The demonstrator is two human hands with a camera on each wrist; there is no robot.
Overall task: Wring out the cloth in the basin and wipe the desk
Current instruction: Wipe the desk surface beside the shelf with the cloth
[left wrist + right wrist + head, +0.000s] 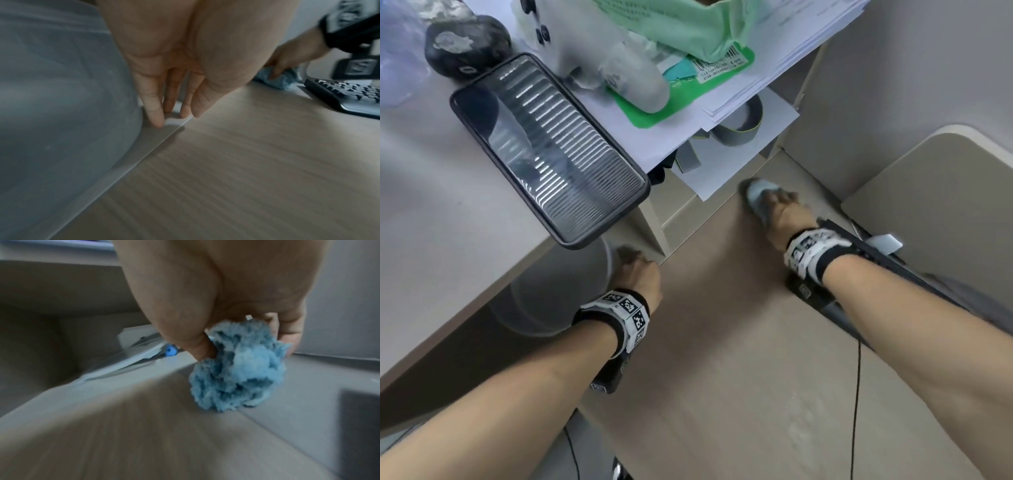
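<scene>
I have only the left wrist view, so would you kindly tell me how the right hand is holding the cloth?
Observer: The right hand has the cloth bunched into a ball in its grip, thumb dug in, down on the desk.
Operator: Thank you. What lies beyond the cloth?
Observer: Loose papers lie just past it, under a raised shelf.
Operator: And above the basin?
Observer: A phone lies on that shelf, one corner overhanging the basin next to the left hand.
</scene>
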